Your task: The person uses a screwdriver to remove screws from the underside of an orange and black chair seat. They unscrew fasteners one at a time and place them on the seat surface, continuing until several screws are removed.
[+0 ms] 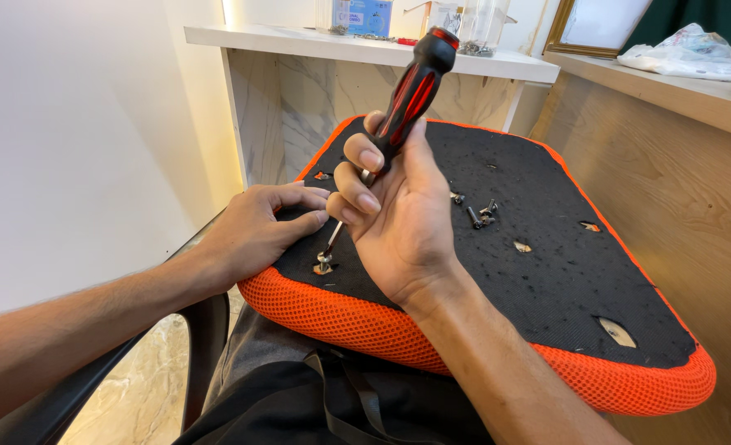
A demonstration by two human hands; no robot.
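The right hand (402, 227) is closed around a screwdriver (398, 124), fingers curled over the lower part of its black-and-red handle; that grip is tight, with the handle's top sticking up and away above the fingers. The shaft runs down and to the left from the grip, and its tip sits on a screw (324, 265) set in a hole of the seat (546, 272). The seat is a chair cushion turned underside up: black fabric on the face, orange mesh round the edge.

The left hand (258, 231) lies flat on the seat's near-left corner, just left of the right grip, fingers loosely bent and holding nothing. Its fingertips are close beside the shaft, whether touching cannot be told.

To the right of the grip, a few loose screws (476, 213) lie on the black fabric, and further right several torn holes show pale wood. Beyond the grip, a white shelf (299, 39) carries clear containers. Far right, a white bag (685, 51) rests on a wooden table (678, 91).
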